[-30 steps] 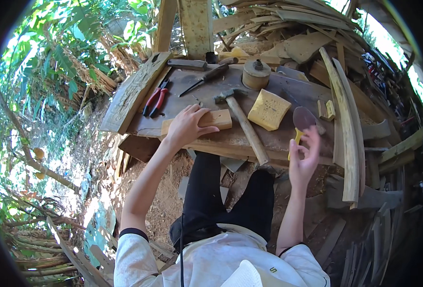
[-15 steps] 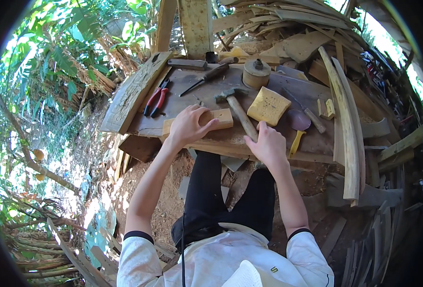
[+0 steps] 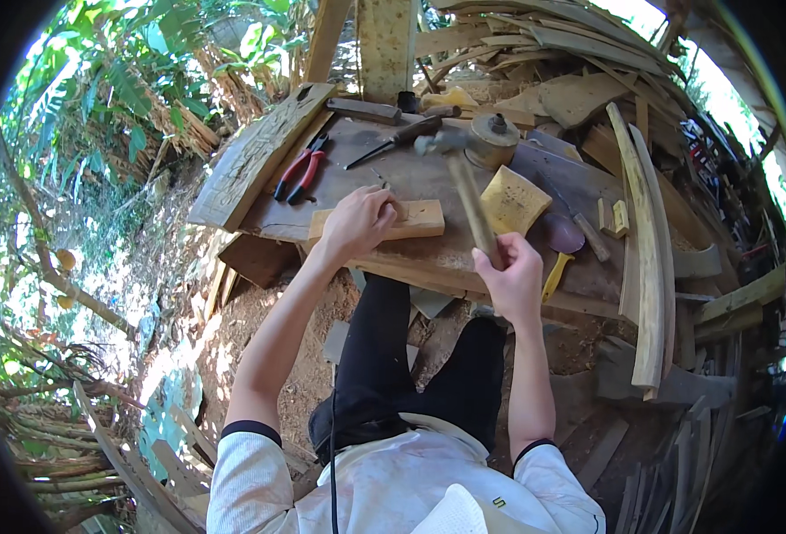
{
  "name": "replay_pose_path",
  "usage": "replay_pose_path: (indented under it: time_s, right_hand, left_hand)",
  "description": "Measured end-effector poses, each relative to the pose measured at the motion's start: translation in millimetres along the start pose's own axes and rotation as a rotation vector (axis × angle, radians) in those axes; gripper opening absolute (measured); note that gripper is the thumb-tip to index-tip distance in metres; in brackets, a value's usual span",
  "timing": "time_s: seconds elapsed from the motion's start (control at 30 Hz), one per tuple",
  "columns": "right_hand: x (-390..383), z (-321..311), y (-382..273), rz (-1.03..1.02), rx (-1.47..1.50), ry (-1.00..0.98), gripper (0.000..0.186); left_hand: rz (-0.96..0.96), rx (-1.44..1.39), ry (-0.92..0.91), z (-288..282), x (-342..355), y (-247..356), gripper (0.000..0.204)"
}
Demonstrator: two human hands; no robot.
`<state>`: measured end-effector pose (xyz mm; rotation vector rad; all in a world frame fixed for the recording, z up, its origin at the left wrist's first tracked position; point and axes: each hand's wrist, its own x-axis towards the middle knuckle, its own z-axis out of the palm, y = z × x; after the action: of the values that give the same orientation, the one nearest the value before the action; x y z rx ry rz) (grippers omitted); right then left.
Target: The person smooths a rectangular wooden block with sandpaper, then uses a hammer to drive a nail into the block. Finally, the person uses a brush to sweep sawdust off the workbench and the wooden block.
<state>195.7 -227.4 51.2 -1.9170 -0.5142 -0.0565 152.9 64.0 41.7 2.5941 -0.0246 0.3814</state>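
Note:
A light wooden block (image 3: 421, 220) lies along the near edge of the workbench. My left hand (image 3: 357, 222) rests on its left part, fingers curled and drawn together over the wood; whatever they pinch, if anything, is too small to make out. In my right hand (image 3: 513, 274) is the handle of a hammer (image 3: 471, 203). Its head, blurred, is raised above the bench beyond the block. Just right of the hammer sits a yellowish, squarish block (image 3: 515, 201).
Red-handled pliers (image 3: 302, 169), a dark screwdriver-like tool (image 3: 402, 142), a sharpening stone (image 3: 363, 110) and a round wooden pot (image 3: 492, 141) lie farther back. On the right are a yellow-handled tool (image 3: 556, 276), a chisel-like tool (image 3: 591, 238) and long curved boards (image 3: 649, 267).
My right hand has lifted the hammer off the bench, its head rising from beside the yellowish block. My left thumb and fingers have drawn in closer together on the wooden block.

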Motion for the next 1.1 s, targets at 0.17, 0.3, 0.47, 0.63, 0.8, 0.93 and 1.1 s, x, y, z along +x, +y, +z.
replay_pose_path:
  time_s: [0.17, 0.3, 0.47, 0.63, 0.8, 0.93, 1.1]
  right_hand:
    - [-26, -4, -26, -0.023, 0.678, -0.064, 0.037]
    - [-39, -18, -34, 0.102, 0.838, -0.219, 0.042]
    - [-71, -17, 0, 0.246, 0.772, -0.147, 0.038]
    - [-120, -14, 27, 0.406, 0.739, -0.147, 0.035]
    - [-155, -19, 47, 0.542, 0.657, -0.156, 0.030]
    - [-164, -21, 43, 0.560, 0.633, -0.156, 0.028]
    - [-177, -22, 45, 0.557, 0.630, -0.166, 0.028]
  left_hand:
    - [-0.022, -0.009, 0.082, 4, -2, 4, 0.028]
    - [-0.044, -0.060, 0.065, 5, 6, 6, 0.030]
    - [-0.215, -0.335, 0.147, -3, 25, -21, 0.029]
    - [-0.063, 0.266, 0.090, -16, 46, -48, 0.024]
    - [0.103, 0.382, 0.034, -11, 63, -48, 0.018]
    - [0.067, 0.431, -0.074, -8, 75, -58, 0.011]
    - [0.051, 0.417, -0.069, 4, 80, -63, 0.008]
